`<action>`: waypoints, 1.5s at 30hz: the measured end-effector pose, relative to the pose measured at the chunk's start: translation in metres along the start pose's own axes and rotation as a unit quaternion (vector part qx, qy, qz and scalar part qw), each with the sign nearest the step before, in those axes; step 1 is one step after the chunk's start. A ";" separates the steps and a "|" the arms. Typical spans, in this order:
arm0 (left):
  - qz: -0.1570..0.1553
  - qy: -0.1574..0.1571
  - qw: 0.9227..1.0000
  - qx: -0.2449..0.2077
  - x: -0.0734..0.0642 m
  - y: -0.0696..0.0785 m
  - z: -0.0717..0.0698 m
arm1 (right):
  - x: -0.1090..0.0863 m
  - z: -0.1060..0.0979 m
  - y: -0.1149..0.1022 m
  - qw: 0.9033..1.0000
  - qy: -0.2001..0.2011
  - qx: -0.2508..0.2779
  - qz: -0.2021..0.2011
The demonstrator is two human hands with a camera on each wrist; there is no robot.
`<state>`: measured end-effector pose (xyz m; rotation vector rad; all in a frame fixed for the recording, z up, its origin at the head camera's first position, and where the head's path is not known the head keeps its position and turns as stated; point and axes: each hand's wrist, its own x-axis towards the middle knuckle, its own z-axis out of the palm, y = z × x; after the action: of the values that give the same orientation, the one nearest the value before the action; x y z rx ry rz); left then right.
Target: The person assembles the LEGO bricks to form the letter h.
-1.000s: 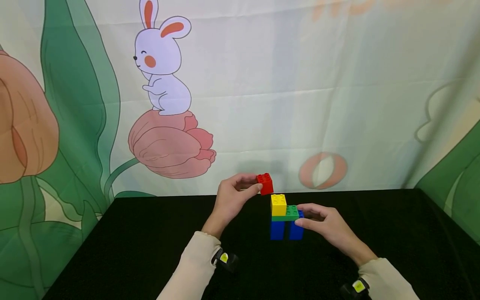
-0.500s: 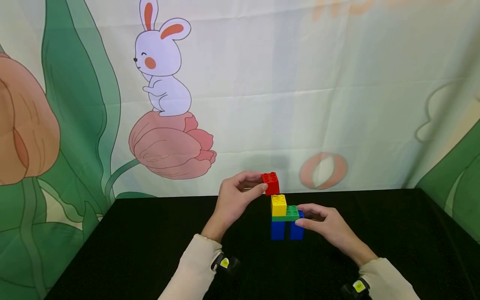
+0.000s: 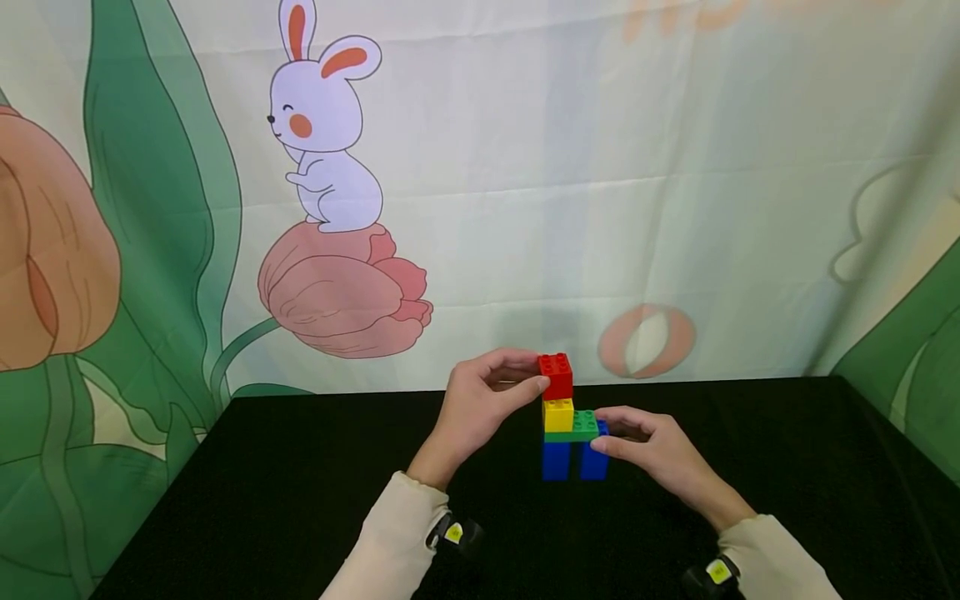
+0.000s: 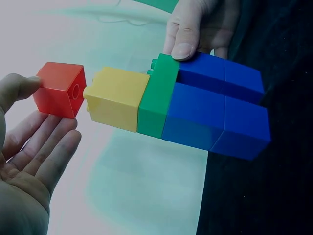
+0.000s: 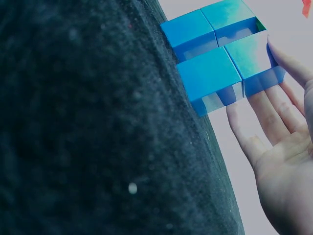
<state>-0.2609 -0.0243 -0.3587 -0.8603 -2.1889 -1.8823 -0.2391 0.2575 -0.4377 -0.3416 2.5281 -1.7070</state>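
Pinched between the thumb and fingers of my left hand [image 3: 480, 400] is a red building brick [image 3: 557, 377]. It sits right above a yellow brick [image 3: 558, 415]; in the left wrist view the red brick [image 4: 58, 89] is tilted a little, close to the studs of the yellow one [image 4: 120, 98]. Under the yellow brick lies a flat green brick [image 3: 585, 425], with bare studs at its right end. Two blue columns of stacked bricks [image 3: 555, 461] bear it from below. My right hand [image 3: 652, 446] grips the top of the right blue column [image 5: 210, 73] between thumb and fingers.
The structure stands on a black-covered table [image 3: 300, 500]. Behind its far edge hangs a pale curtain [image 3: 510, 208] printed with a rabbit and flowers. Both wrists wear black straps with cameras [image 3: 453, 532].
My left hand has carried the red brick to the right, then slightly down, from left of the yellow brick to over it. The right hand and the structure have stayed still.
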 end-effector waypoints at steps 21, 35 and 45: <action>-0.012 -0.020 1.000 0.000 -0.002 -0.003 0.002 | 0.001 0.000 0.000 1.000 -0.002 0.009 0.002; -0.008 -0.025 1.000 0.009 -0.001 -0.006 0.002 | 0.000 0.000 0.000 1.000 -0.001 0.005 -0.001; -0.003 -0.027 1.000 0.013 -0.001 -0.006 0.002 | -0.001 0.000 -0.001 1.000 -0.003 0.009 -0.001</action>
<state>-0.2622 -0.0233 -0.3651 -0.9107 -2.2437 -1.8511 -0.2381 0.2574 -0.4366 -0.3476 2.5079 -1.7266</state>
